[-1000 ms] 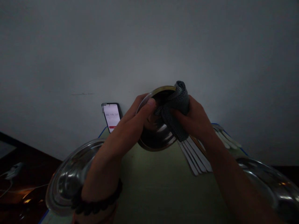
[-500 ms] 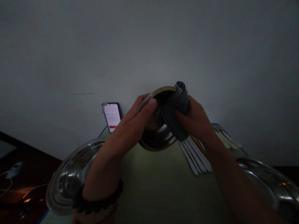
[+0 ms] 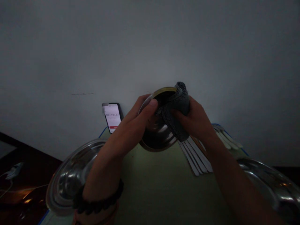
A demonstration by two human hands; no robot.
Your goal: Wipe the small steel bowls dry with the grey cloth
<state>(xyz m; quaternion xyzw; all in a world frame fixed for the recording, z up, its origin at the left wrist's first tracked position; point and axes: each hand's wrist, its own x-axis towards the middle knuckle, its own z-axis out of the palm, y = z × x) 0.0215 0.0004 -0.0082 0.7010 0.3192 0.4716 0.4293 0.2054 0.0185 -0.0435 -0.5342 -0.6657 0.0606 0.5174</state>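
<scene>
A shiny metal bowl (image 3: 159, 137) is held up above the table, tilted so that its inside faces me. My left hand (image 3: 138, 120) grips its left side, thumb over the rim and fingers hidden behind. A dark grey woven cloth (image 3: 174, 122) is bunched over the bowl's right rim and hangs down inside it. My right hand (image 3: 193, 117) is closed round this cloth and presses it to the bowl's right side; its fingertips are hidden by the cloth.
A large metal basin (image 3: 67, 178) stands at the left and another basin (image 3: 269, 181) at the right. Several flat metal utensil handles (image 3: 194, 156) and white-handled utensils (image 3: 227, 139) lie on the green table (image 3: 159, 187). A phone (image 3: 112, 117) leans against the wall (image 3: 150, 47).
</scene>
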